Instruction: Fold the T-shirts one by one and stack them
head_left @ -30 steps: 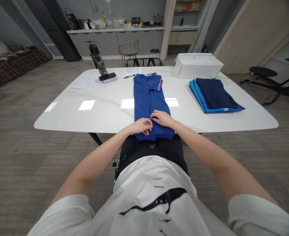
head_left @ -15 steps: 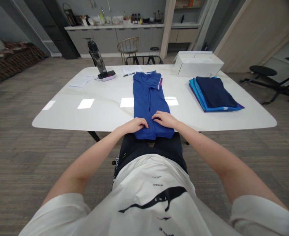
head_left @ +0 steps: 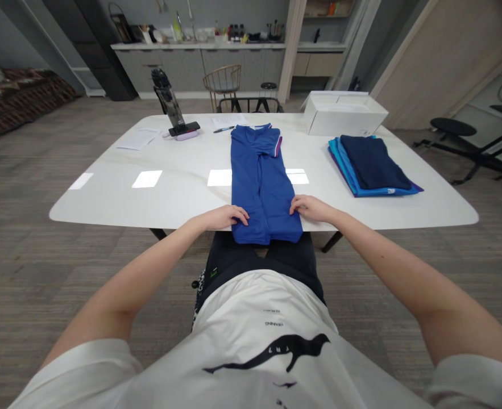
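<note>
A blue short-sleeved shirt (head_left: 246, 170) lies lengthwise on the white table, its sides folded in toward the middle. Its sleeve, with a white and red striped cuff, shows near the far end, while the near end hangs a little over the table's front edge. My left hand (head_left: 225, 216) rests by the shirt's lower left side, fingers loosely bent and touching the fabric. At the lower right edge is my right hand (head_left: 314, 208), its fingertips apart on the cloth. Neither hand visibly grips the shirt.
On the white table (head_left: 182, 199), a stack of folded clothes (head_left: 374, 163) lies to the right, with a white box (head_left: 344, 115) behind it. Toward the back left stand a handheld vacuum (head_left: 171, 105), a pen (head_left: 224, 129) and paper sheets (head_left: 138, 139).
My hands have moved apart from the shirt's middle, the right one out to the right edge and the left one slightly leftward. The shirt stays in place.
</note>
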Available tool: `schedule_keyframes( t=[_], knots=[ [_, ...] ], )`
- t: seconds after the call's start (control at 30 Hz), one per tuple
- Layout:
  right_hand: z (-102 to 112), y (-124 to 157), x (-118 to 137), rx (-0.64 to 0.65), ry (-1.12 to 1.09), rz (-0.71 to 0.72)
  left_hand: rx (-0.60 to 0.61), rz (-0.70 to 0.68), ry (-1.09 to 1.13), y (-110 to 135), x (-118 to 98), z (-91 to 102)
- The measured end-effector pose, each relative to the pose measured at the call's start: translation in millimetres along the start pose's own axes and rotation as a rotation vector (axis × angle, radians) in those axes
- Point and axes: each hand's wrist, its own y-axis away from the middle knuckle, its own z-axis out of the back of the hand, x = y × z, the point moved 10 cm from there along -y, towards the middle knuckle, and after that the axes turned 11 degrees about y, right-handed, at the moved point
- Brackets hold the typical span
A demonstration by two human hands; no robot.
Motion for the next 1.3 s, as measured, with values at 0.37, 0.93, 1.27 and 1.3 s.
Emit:
schedule_keyframes(
  t=[0.37, 0.93, 1.27, 1.3],
  knots=[
    [-1.2, 21.9, -1.4, 0.059, -0.077, 0.038, -0.002, -0.047, 0.002, -6.7, 0.7, -2.3],
    [18.9, -24.0, -28.7, 0.016, -0.738, -0.371, -0.267, 0.168, 0.779, -50.3, 23.0, 61.0],
    [4.3, -51.3, -111.2, -0.109, -0.487, -0.674, -0.747, 0.508, 1.137, -56.1, 125.3, 79.7],
    [8.3, -56.9, -111.7, -0.115, -0.424, -0.618, -0.717, 0.522, 1.126, -55.4, 126.8, 80.2]
  ],
)
